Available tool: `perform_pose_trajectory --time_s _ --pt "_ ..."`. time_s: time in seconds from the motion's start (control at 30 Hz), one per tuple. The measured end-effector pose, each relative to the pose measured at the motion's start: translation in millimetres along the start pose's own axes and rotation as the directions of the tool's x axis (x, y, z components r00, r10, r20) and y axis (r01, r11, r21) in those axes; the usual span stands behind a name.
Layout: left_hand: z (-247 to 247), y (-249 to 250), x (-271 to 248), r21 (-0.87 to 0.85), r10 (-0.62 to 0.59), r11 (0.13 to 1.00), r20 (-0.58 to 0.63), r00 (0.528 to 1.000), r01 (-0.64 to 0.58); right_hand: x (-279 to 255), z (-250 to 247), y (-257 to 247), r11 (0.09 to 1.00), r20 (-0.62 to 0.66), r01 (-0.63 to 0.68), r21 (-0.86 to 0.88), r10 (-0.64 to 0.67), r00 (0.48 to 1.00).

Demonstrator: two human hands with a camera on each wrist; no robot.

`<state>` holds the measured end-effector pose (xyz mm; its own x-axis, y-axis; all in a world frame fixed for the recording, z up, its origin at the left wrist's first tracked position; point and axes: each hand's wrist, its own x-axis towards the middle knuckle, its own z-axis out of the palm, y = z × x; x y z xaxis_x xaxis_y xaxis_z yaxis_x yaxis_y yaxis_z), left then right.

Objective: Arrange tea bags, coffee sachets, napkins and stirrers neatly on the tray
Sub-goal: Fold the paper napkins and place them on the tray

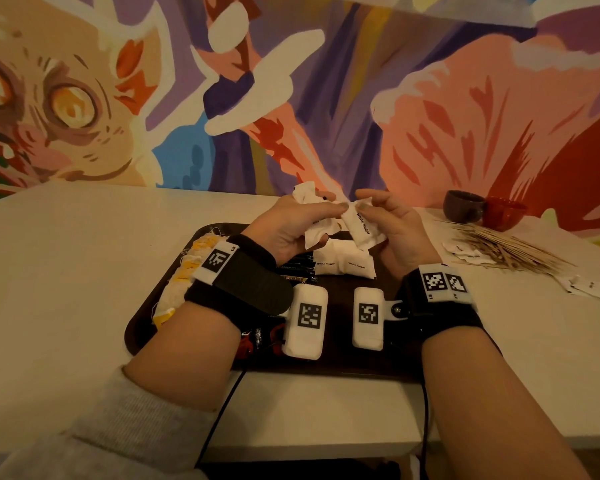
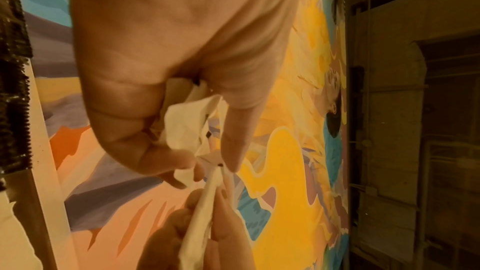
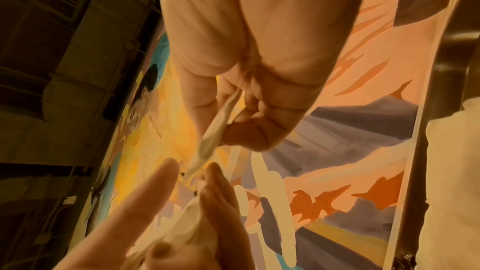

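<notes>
Both hands are raised over the dark tray (image 1: 142, 320). My left hand (image 1: 291, 223) grips a bunch of white sugar sachets (image 1: 314, 233), seen crumpled in the left wrist view (image 2: 182, 124). My right hand (image 1: 378, 216) pinches one white sugar sachet (image 1: 361, 226) between thumb and fingers, shown edge-on in the right wrist view (image 3: 215, 130). The two hands almost touch. More white sugar sachets (image 1: 343, 263) lie on the tray below them. Yellow-tagged tea bags (image 1: 184, 271) line the tray's left side. Dark coffee sachets (image 1: 298, 268) lie at the tray's middle, partly hidden by my left wrist.
A pile of wooden stirrers (image 1: 499, 247) and loose white sachets (image 1: 589, 289) lie on the white table (image 1: 66, 271) to the right. Behind them stand a dark cup (image 1: 463, 206) and a red cup (image 1: 503, 213). A painted wall rises just past the table.
</notes>
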<state>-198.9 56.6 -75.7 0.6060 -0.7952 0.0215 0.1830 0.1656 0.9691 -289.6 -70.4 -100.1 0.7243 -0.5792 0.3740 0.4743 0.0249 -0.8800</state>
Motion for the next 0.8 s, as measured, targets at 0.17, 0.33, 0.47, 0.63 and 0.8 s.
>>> perform_pose_trajectory --time_s 0.17,0.33,0.47,0.63,0.8 --pt "1.6 -0.7 -0.1 -0.003 0.013 1.0 -0.006 1.0 -0.013 0.9 1.8 0.4 1.0 -0.018 -0.013 0.005 0.013 1.0" --pt "-1.5 0.2 4.3 -0.13 0.055 0.989 -0.117 0.992 -0.07 -1.3 -0.3 -1.8 0.992 -0.017 -0.122 -0.02 0.121 0.992" --pt "-1.5 -0.2 5.9 -0.174 0.044 0.982 -0.142 0.989 -0.069 -1.8 -1.2 -2.1 0.978 -0.008 -0.171 -0.121 0.171 0.985" --pt "-4.8 1.8 9.4 -0.286 -0.008 0.957 -0.211 0.977 -0.054 6.5 -9.1 3.9 0.964 -0.236 -0.243 -0.103 0.214 0.948" --pt "-6.4 5.4 6.6 -0.419 -0.033 0.906 -0.227 0.973 -0.067 10.5 -13.7 20.6 0.819 -0.314 -0.465 -0.337 0.368 0.875"
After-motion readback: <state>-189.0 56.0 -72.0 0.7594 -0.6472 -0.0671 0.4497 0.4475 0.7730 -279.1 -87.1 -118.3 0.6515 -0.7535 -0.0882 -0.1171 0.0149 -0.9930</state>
